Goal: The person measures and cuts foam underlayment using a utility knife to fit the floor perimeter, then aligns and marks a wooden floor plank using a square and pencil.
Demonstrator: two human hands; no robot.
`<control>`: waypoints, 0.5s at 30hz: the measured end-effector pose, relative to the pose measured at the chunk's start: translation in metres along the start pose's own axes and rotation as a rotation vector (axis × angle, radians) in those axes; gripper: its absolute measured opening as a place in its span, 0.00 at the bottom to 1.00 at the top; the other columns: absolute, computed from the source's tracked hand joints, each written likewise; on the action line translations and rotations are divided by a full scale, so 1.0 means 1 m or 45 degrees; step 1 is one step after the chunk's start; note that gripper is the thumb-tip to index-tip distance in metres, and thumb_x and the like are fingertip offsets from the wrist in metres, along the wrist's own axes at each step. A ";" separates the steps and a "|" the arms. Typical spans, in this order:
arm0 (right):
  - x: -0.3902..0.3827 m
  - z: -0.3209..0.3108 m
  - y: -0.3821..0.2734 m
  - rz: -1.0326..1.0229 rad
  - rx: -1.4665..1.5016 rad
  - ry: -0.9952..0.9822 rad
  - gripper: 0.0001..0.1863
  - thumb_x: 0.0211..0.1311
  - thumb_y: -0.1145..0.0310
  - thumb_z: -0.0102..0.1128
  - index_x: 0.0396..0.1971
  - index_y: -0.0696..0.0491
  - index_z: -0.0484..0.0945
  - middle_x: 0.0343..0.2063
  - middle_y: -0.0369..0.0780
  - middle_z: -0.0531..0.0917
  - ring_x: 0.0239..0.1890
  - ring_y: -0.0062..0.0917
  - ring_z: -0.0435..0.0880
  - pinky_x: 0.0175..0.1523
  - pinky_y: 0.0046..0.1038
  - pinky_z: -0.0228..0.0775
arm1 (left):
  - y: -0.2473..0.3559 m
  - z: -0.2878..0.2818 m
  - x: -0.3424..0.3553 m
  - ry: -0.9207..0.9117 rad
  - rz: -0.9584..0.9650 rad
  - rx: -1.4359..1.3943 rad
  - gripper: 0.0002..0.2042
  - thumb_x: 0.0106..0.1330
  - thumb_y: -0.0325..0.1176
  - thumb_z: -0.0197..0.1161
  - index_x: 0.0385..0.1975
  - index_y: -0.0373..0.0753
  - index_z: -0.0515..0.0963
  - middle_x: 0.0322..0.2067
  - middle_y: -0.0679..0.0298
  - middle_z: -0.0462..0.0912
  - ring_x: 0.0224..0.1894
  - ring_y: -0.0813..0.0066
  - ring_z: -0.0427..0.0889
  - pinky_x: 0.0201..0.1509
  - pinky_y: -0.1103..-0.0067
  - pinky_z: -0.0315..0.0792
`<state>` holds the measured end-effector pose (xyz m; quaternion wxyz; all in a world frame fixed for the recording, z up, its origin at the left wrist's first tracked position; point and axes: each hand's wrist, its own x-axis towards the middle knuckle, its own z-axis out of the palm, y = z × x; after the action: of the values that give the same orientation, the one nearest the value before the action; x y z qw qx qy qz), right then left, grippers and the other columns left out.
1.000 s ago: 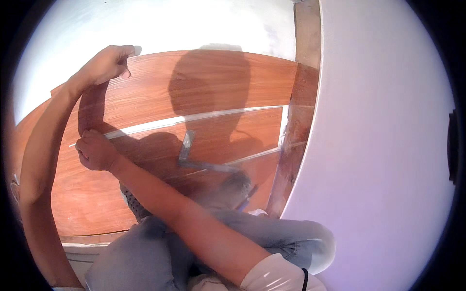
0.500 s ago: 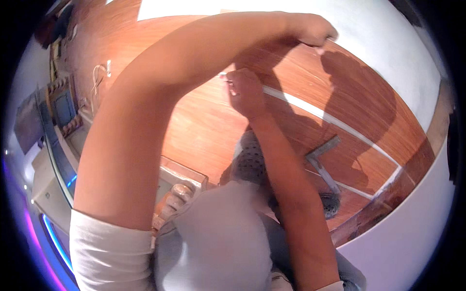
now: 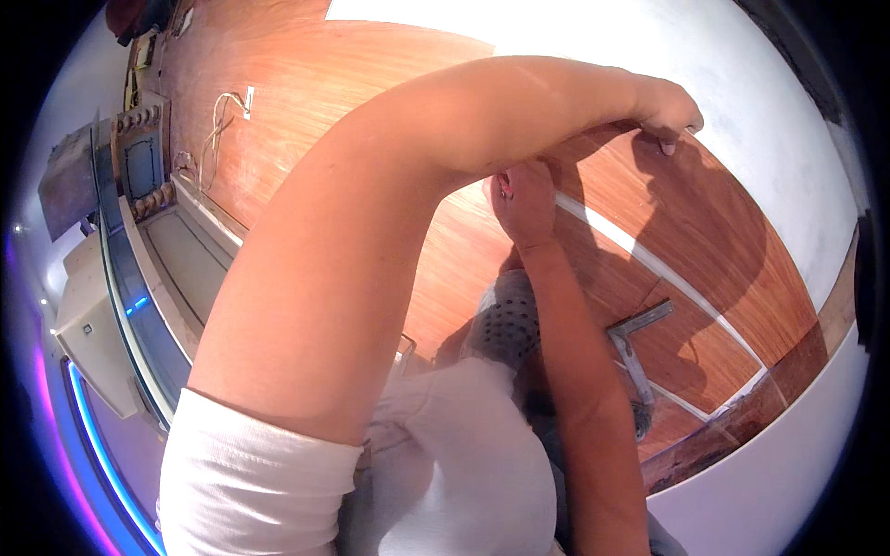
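Observation:
My left arm reaches up from the lower left and bends over to the right. My left hand (image 3: 672, 113) is closed, fingers curled, at the far edge of the reddish-brown wood-grain boards (image 3: 714, 213), where they meet a white surface. Under the left forearm, my right hand (image 3: 525, 202) is closed low over the boards. A small red bit shows at its fingers; the rest of what it holds is hidden. A white strip (image 3: 640, 248) runs between the boards from beside the right hand. What the left fingers grip, if anything, cannot be made out.
A metal angle square (image 3: 640, 322) lies on the boards to the right of my grey perforated shoe (image 3: 505, 320). At the left are a pale cable (image 3: 215, 139), carved wooden furniture (image 3: 144, 153) and a glass edge with blue light. A white curved surface (image 3: 769, 463) borders the lower right.
The view has shifted and turned. Both hands appear farther right and lower, and have slid somewhat rightward relative to the boards. Both stay closed; the angle square still lies on the boards.

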<state>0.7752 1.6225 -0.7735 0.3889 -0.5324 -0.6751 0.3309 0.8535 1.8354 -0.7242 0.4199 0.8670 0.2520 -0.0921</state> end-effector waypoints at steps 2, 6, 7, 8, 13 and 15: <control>0.000 0.000 0.000 -0.023 0.025 0.047 0.08 0.59 0.71 0.68 0.36 0.52 0.79 0.30 0.42 0.82 0.39 0.41 0.82 0.47 0.45 0.72 | 0.000 0.001 0.002 -0.011 0.000 -0.005 0.14 0.59 0.34 0.75 0.41 0.35 0.81 0.37 0.55 0.87 0.44 0.57 0.84 0.50 0.63 0.73; 0.000 -0.004 0.000 -0.039 0.045 0.065 0.07 0.60 0.71 0.67 0.36 0.52 0.79 0.30 0.42 0.83 0.38 0.40 0.82 0.46 0.44 0.72 | 0.000 0.004 0.007 -0.022 0.003 0.034 0.16 0.59 0.34 0.75 0.43 0.35 0.82 0.37 0.54 0.87 0.44 0.56 0.84 0.51 0.62 0.73; 0.000 -0.005 0.000 -0.043 0.061 0.066 0.06 0.60 0.71 0.67 0.36 0.52 0.79 0.30 0.41 0.83 0.38 0.40 0.82 0.46 0.44 0.72 | -0.001 0.004 0.009 -0.020 0.013 0.048 0.16 0.59 0.34 0.75 0.44 0.35 0.82 0.37 0.54 0.87 0.44 0.56 0.84 0.51 0.62 0.73; 0.000 -0.005 -0.001 -0.047 0.076 0.067 0.06 0.61 0.71 0.66 0.36 0.52 0.79 0.30 0.41 0.83 0.38 0.40 0.82 0.46 0.44 0.72 | -0.001 0.005 0.010 -0.024 0.005 0.039 0.17 0.59 0.36 0.76 0.44 0.36 0.82 0.39 0.54 0.87 0.46 0.55 0.84 0.52 0.61 0.73; 0.001 -0.008 -0.002 -0.071 0.069 0.098 0.06 0.62 0.71 0.66 0.36 0.52 0.79 0.30 0.40 0.84 0.38 0.38 0.83 0.45 0.42 0.72 | -0.001 0.007 0.013 -0.051 -0.034 0.012 0.19 0.59 0.39 0.78 0.46 0.36 0.81 0.43 0.53 0.87 0.50 0.53 0.84 0.53 0.59 0.73; 0.001 -0.009 -0.003 -0.061 0.079 0.107 0.05 0.62 0.71 0.66 0.36 0.52 0.79 0.31 0.40 0.85 0.38 0.38 0.83 0.45 0.42 0.72 | -0.001 0.007 0.014 -0.063 -0.061 -0.009 0.20 0.59 0.39 0.78 0.46 0.37 0.81 0.42 0.53 0.87 0.49 0.54 0.84 0.53 0.59 0.73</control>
<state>0.7811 1.6230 -0.7663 0.4410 -0.5173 -0.6602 0.3196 0.8651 1.8350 -0.7346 0.4267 0.8567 0.2626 -0.1227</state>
